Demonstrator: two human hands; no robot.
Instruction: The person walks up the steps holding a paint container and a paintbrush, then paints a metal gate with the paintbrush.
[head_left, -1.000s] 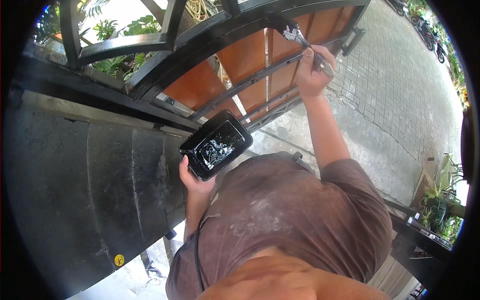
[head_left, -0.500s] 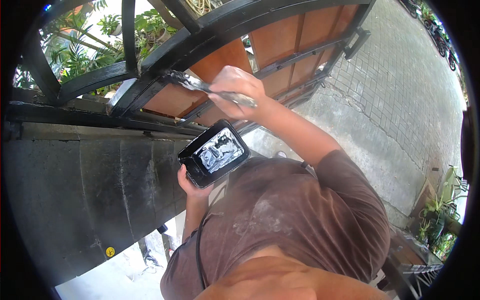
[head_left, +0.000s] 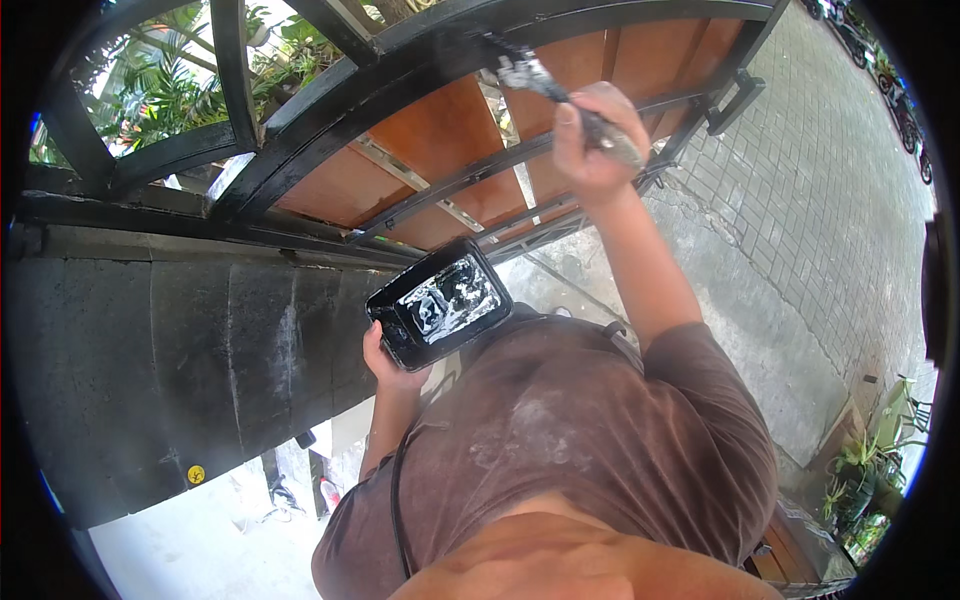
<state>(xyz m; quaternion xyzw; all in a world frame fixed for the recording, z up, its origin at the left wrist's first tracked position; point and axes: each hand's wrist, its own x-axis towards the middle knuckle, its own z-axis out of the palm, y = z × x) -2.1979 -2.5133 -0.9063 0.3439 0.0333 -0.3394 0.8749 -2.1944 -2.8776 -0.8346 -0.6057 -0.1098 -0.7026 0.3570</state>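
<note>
Now our right hand (head_left: 600, 150) has swung from the lower left end of the curved black rail (head_left: 390, 75) to a stretch farther right, so the brushwork, we judge, has shifted along it. Our fingers wrap the handle of the brush (head_left: 528, 76), held above the orange-brown panels (head_left: 435, 135); whether its bristles touch the rail we cannot tell. They look clumped, dark-tipped and pale-smeared. Our left hand (head_left: 397, 372) clasps the black tray (head_left: 405, 332), glossy inside with whitish streaks.
</note>
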